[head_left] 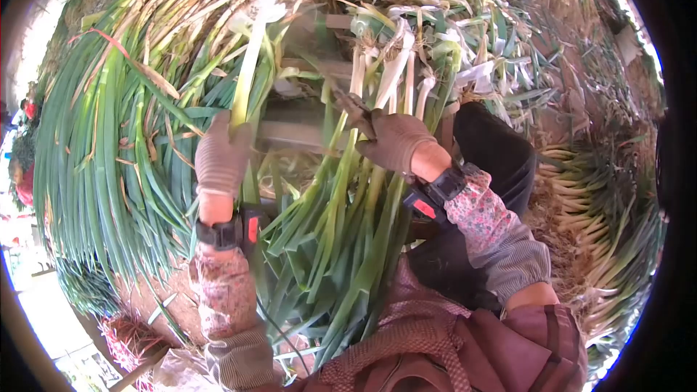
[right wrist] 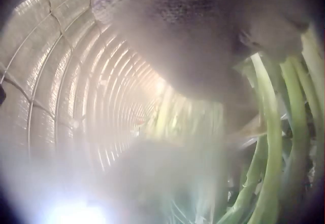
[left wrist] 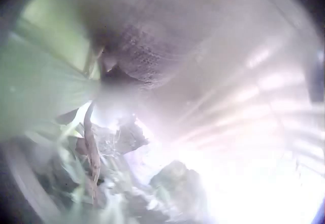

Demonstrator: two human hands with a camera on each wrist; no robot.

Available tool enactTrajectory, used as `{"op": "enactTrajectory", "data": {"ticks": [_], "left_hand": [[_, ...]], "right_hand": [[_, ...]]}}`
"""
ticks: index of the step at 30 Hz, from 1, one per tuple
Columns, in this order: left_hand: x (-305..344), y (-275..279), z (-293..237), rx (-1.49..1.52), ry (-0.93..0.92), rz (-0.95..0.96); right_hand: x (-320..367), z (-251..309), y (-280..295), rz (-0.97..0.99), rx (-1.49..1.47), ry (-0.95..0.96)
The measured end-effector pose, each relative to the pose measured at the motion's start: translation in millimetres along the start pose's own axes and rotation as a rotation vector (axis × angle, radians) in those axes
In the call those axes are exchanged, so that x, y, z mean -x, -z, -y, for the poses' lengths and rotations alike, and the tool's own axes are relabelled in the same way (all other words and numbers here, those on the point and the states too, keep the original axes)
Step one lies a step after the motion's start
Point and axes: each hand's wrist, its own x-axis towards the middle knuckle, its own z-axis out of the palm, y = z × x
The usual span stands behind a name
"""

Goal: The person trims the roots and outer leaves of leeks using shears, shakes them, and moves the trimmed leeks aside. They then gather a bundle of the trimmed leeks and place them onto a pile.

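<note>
My gloved left hand (head_left: 223, 154) grips a large green onion (head_left: 250, 65), root end pointing away and its pale shaft raised. The root end is blurred, with loose whitish skin about it. In the left wrist view, a green onion leaf (left wrist: 56, 56) runs beside the glove. My gloved right hand (head_left: 398, 141) holds a dark narrow tool (head_left: 356, 110) pointing toward the upper left; its far end is blurred and I cannot tell its kind. Below and beside that hand lie several green onions (head_left: 327, 210) with white shafts, across a frame. The right wrist view shows green stalks (right wrist: 271, 132) near the glove.
A thick heap of green onions (head_left: 123, 145) lies at the left. Whitish peelings (head_left: 479, 58) are strewn at the back right. Further onions (head_left: 581, 210) lie in a row on the right, beyond the bent knee (head_left: 494, 145). Wooden bars (head_left: 298, 133) cross between the hands.
</note>
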Motion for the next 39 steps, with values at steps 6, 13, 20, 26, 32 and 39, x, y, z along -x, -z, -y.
{"op": "enactTrajectory", "data": {"ticks": [6, 13, 20, 26, 32, 39], "left_hand": [[18.8, -45.3, 28.0, -0.245, -0.143, 0.075], [51.0, -83.6, 44.7, -0.069, 0.064, 0.134], [57.4, -80.0, 38.8, 0.177, 0.077, 0.25], [74.6, -83.1, 23.3, -0.476, 0.006, -0.015], [71.0, -88.6, -29.4, -0.314, -0.245, 0.15], [29.2, -140.4, -54.5, -0.405, -0.026, 0.34]], "right_hand": [[3.8, -6.5, -5.3, -0.012, 0.077, -0.008], [-19.5, 5.8, 5.8, 0.045, 0.114, -0.059], [-36.9, -4.5, -4.3, -0.004, 0.203, -0.027], [21.8, -33.9, 28.3, -0.105, 0.136, -0.174], [117.9, -125.5, 59.9, -0.526, 0.177, -0.25], [185.9, -239.2, 46.9, -0.477, 0.075, -0.712]]}}
